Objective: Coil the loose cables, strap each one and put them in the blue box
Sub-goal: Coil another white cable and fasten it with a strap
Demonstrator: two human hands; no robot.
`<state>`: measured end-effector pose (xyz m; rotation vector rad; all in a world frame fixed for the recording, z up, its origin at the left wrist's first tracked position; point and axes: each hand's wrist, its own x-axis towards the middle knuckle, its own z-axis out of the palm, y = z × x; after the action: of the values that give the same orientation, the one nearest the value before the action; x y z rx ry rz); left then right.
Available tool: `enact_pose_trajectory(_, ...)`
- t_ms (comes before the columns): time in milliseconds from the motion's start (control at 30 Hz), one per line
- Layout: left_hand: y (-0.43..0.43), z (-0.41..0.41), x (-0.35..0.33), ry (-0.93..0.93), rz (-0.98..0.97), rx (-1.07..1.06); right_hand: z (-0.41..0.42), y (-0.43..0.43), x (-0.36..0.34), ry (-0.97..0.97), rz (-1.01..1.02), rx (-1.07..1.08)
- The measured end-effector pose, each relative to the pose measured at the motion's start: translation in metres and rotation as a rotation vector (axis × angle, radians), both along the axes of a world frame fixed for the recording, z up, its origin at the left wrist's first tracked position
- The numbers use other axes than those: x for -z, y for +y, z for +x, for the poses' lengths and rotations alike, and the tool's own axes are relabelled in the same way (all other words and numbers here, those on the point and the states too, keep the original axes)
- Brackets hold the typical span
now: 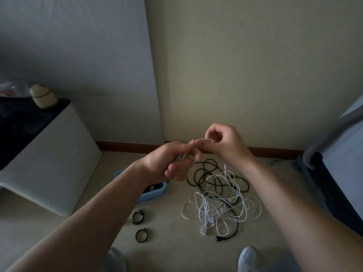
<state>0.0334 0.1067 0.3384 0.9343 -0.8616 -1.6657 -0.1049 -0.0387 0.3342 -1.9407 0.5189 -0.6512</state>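
Observation:
My left hand [172, 161] grips a small bundle of white cable [181, 157] in its curled fingers. Just right of it, my right hand [224, 143] pinches the same white cable where it loops over the top, and a strand hangs from it to the floor. Below the hands lies a tangle of white cables [220, 205] mixed with a black cable [214, 173]. The blue box [155, 194] stands on the floor under my left forearm, mostly hidden, with something dark inside. Two black straps [137, 217] [141, 234], closed into rings, lie on the floor in front of the box.
A white cabinet with a dark top [49, 154] stands at the left, with a round beige object [43, 96] on it. Dark furniture with a grey tube [322, 146] fills the right edge. The wall and brown skirting board [127, 146] are close behind. My knees show at the bottom.

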Motion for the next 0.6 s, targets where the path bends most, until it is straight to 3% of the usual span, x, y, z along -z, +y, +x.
enact_pose_trajectory(133,0.002,0.008,-0.008,0.294,-0.124,0.05,0.001,0.004,0.006,0.087,0.121,-0.19)
enact_pose_trajectory(267,0.003,0.018,-0.011,0.423,-0.143,-0.072,0.002,0.009,0.008,0.159,0.187,-0.238)
enact_pose_trajectory(467,0.003,0.013,-0.027,0.549,-0.065,-0.552,0.005,0.016,0.012,0.365,0.31,-0.229)
enact_pose_trajectory(600,0.001,0.024,-0.03,0.554,-0.109,-0.766,0.006,0.017,0.015,0.376,0.225,-0.256)
